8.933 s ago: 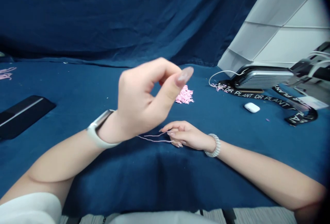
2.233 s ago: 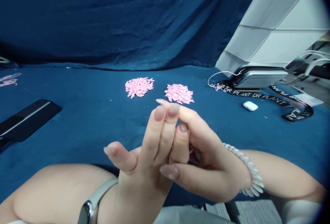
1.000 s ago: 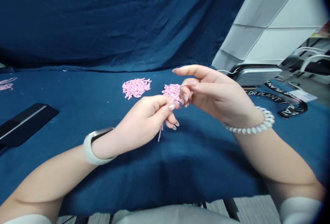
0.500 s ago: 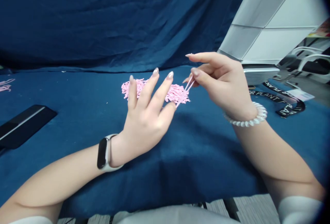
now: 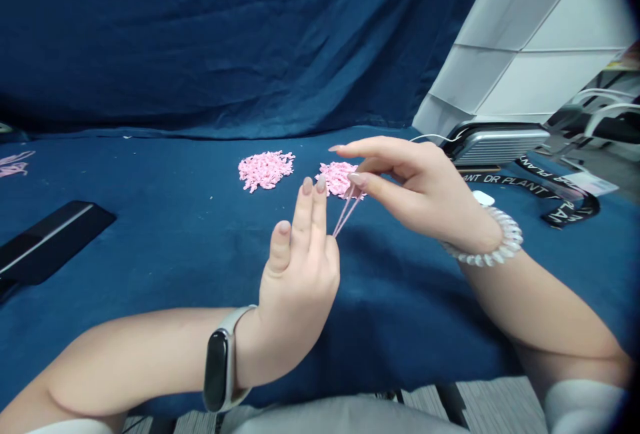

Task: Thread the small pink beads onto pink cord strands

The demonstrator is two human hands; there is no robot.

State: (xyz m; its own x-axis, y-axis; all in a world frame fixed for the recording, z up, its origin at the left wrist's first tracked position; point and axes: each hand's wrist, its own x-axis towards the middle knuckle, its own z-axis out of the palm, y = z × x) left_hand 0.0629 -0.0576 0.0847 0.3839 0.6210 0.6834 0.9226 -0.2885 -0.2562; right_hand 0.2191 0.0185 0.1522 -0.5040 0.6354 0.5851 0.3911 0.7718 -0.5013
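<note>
A thin pink cord (image 5: pixel 343 219) stretches in two close strands between my hands. My right hand (image 5: pixel 417 195) pinches its upper end between thumb and fingertips, with the index finger held out straight above. My left hand (image 5: pixel 301 287) has the lower end at its curled index finger; the thumb is hidden, while the other fingers point up. Beyond the hands lie two piles of short pink pieces: the left pile (image 5: pixel 266 169) in full view, the right pile (image 5: pixel 333 174) partly covered by my right hand.
Pink strands (image 5: pixel 15 165) lie at the far left, behind a flat black object (image 5: pixel 53 237). At the right are a silver ridged case (image 5: pixel 505 146), a black strap with white lettering (image 5: pixel 520 187) and a white panel (image 5: pixel 525 74). Blue cloth (image 5: pixel 165 221) covers the table.
Both hands have come lower and nearer to me, the cord still stretched between them. My left hand has turned, its raised fingers drawing together, which uncovers the left pink pile.
</note>
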